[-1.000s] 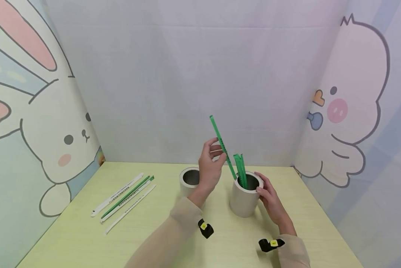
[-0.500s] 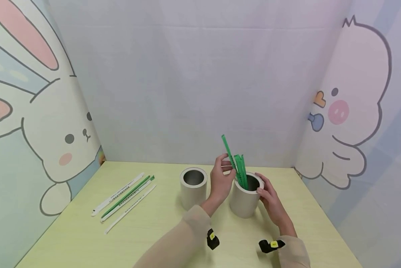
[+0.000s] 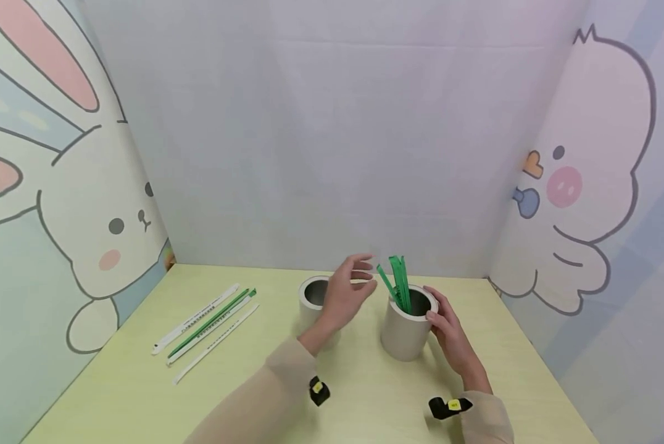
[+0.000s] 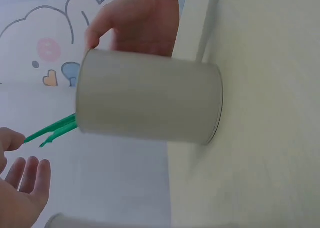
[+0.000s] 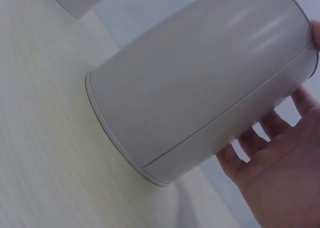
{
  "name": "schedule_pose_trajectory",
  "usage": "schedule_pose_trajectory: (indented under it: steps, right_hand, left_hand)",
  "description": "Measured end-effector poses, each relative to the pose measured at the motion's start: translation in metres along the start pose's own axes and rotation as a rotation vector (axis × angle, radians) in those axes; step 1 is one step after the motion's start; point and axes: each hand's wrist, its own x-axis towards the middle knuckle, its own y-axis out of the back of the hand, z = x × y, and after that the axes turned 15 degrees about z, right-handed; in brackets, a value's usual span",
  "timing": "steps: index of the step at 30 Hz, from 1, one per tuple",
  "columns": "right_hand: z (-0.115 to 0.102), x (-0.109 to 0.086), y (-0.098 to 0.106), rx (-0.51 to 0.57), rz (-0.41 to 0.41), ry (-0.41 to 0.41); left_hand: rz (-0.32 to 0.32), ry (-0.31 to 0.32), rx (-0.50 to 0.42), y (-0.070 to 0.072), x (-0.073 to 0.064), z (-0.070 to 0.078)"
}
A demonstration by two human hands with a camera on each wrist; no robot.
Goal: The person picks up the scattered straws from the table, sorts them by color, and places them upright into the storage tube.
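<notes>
My left hand (image 3: 344, 295) hovers just left of the right-hand grey canister (image 3: 403, 338), fingers loosely spread and holding nothing. Several green wrapped straws (image 3: 401, 277) stand in that canister, one leaning left toward my fingertips. In the left wrist view the thumb of my left hand (image 4: 22, 193) appears close to a straw's end; whether they touch I cannot tell. With the thumb at the rim and fingers along the side, my right hand (image 3: 450, 333) grips the canister, which stands upright on the table. The right wrist view has my right hand (image 5: 282, 160) against the canister's wall.
A second grey canister (image 3: 308, 311) stands to the left, partly behind my left hand. On the left of the pale yellow table (image 3: 243, 401) lie white wrapped straws (image 3: 216, 344) and a green straw (image 3: 210, 322), side by side. A plain curtain rises behind.
My left hand lowered a green straw into the right-hand canister, let go of it, and drew back left. My right hand has kept its grip on the canister.
</notes>
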Motion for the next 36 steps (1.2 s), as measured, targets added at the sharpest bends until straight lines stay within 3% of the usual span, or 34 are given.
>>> schedule_pose_trajectory:
  steps: [4, 8, 14, 20, 27, 32, 36]
  right_hand:
    - [-0.001, 0.0, -0.001, 0.007, -0.001, 0.008]
    - [-0.002, -0.001, -0.001, 0.006, 0.003, -0.001]
    - [-0.002, -0.001, -0.001, 0.006, 0.005, -0.007]
    - [-0.001, -0.001, -0.002, 0.012, 0.006, -0.008]
    - [-0.001, -0.002, -0.001, 0.019, 0.013, -0.01]
    - [0.001, -0.001, 0.0, 0.022, 0.014, -0.008]
    - [0.0, -0.001, -0.001, 0.021, 0.012, -0.005]
  left_hand:
    - [-0.009, -0.056, 0.068, 0.049, 0.011, 0.005]
    - [0.02, -0.071, 0.174, 0.101, 0.019, -0.001]
    - [0.048, -0.062, 0.374, 0.174, 0.024, -0.021]
    - [0.016, -0.06, 0.54, 0.235, 0.025, -0.048]
    - [-0.073, -0.034, 0.706, 0.276, 0.024, -0.073]
    - [-0.172, -0.022, 0.766, 0.294, 0.021, -0.09]
    - [-0.212, 0.023, 0.797, 0.303, 0.019, -0.099]
